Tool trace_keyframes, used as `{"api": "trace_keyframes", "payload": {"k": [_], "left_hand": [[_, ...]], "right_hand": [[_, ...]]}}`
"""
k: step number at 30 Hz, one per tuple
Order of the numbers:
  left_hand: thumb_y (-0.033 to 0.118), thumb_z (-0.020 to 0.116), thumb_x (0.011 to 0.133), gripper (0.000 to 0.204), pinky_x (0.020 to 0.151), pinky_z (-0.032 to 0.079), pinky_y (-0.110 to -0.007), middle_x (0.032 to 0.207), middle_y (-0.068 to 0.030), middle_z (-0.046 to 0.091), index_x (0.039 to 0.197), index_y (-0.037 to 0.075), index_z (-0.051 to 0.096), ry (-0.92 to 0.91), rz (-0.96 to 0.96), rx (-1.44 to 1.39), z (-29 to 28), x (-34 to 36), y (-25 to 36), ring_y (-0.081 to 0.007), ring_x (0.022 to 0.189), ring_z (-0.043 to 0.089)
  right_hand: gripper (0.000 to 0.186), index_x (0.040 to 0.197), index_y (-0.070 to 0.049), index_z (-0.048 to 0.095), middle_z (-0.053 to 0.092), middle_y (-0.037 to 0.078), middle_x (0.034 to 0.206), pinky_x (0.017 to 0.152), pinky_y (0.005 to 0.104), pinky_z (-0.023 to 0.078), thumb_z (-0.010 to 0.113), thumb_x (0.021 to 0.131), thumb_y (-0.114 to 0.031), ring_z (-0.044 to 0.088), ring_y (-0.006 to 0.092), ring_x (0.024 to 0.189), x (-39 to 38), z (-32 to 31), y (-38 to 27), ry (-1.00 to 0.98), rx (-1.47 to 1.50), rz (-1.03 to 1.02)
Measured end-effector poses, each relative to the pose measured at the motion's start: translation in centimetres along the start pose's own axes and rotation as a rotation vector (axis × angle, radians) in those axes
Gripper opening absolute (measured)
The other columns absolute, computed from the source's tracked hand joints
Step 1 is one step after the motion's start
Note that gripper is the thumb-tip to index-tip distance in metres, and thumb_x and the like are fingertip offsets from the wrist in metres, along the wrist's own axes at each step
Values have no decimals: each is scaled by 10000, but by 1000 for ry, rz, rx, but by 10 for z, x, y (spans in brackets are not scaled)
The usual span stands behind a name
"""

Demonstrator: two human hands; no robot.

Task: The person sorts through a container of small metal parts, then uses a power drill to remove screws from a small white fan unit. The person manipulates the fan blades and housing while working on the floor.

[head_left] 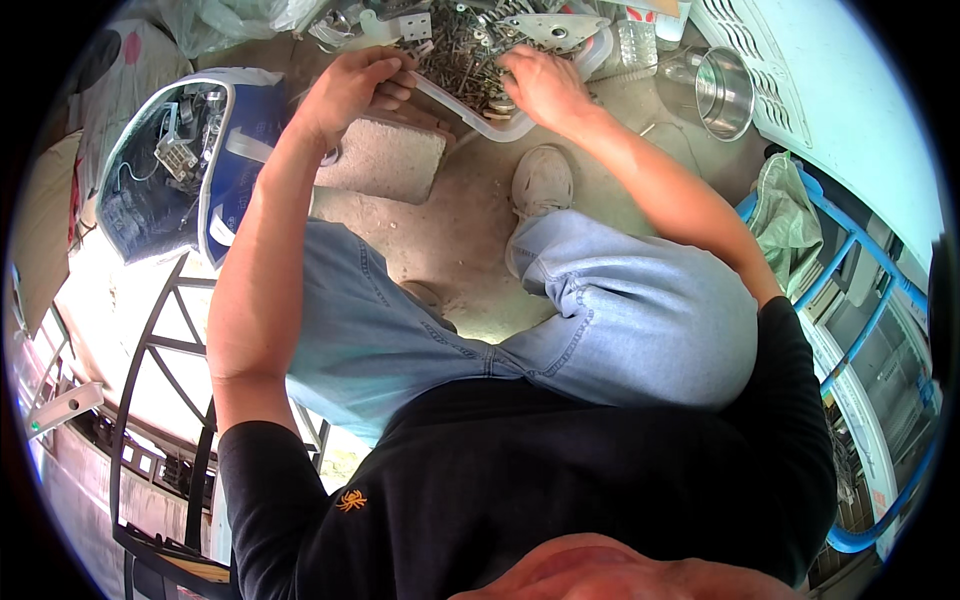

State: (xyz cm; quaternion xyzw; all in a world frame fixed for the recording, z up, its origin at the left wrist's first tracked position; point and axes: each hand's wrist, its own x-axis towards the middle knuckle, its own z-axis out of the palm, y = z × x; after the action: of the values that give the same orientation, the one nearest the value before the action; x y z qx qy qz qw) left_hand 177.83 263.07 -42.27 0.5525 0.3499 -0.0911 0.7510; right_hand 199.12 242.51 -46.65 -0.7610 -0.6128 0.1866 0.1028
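A shallow whitish plastic tray [510, 130] lies on the floor at the top, heaped with small screws [465, 65] and other metal hardware. My left hand [360, 90] is over its left edge, thumb and fingers closed in a pinch; whatever they hold is too small to make out. At the right side of the heap, my right hand [548, 88] has its curled fingertips down among the screws, which partly hide them. Behind the hands lie a perforated metal bracket [400, 27] and a pale triangular metal plate [562, 30].
A concrete block [385, 160] sits below my left hand. To its left stands a cut-open blue and white container [245, 150] holding metal parts. A shiny steel pot [725, 93] and a clear plastic bottle [637, 45] are at right, near a blue tubular frame [865, 245].
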Motion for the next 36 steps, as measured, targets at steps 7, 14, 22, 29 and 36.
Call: {"api": "trace_keyframes", "payload": {"k": [7,14,22,29,36], "left_hand": [[198,485,1050,286,845,531,-259,993,-41,671,1196,16,651,-2,-5,-2,-2,-1,-2,-110,890,638],[197,491,1046,281,842,532,-259,989,-39,671,1192,18,650,0,-16,-1,-6,0,-6,-113,885,639],[208,490,1047,290,840,534,-258,993,-39,673,1191,15,652,1,-1,30,-3,1,-4,-112,882,638],[200,485,1045,287,845,532,-264,995,-41,670,1193,19,652,-20,-6,28,-3,2,-6,-112,890,637],[199,486,1046,278,852,526,-263,986,-34,666,1186,23,650,-4,-5,22,-10,-5,-6,-114,893,640]], "right_hand": [[290,1117,20,642,589,208,1306,853,463,575,567,851,-71,691,379,962,-9,15,-31,-278,-109,36],[392,1246,-85,649,624,136,1322,936,443,541,566,863,-90,654,353,1098,-3,29,-13,-217,301,-155],[213,1020,-45,709,702,122,987,840,447,558,671,850,-169,686,340,943,0,-3,5,-49,110,97],[193,948,-27,697,701,138,957,797,469,560,670,828,-176,690,362,893,15,3,24,-47,-43,26],[206,928,-15,668,693,169,970,802,495,546,700,830,-194,678,372,936,23,9,9,-155,-167,91]]}}
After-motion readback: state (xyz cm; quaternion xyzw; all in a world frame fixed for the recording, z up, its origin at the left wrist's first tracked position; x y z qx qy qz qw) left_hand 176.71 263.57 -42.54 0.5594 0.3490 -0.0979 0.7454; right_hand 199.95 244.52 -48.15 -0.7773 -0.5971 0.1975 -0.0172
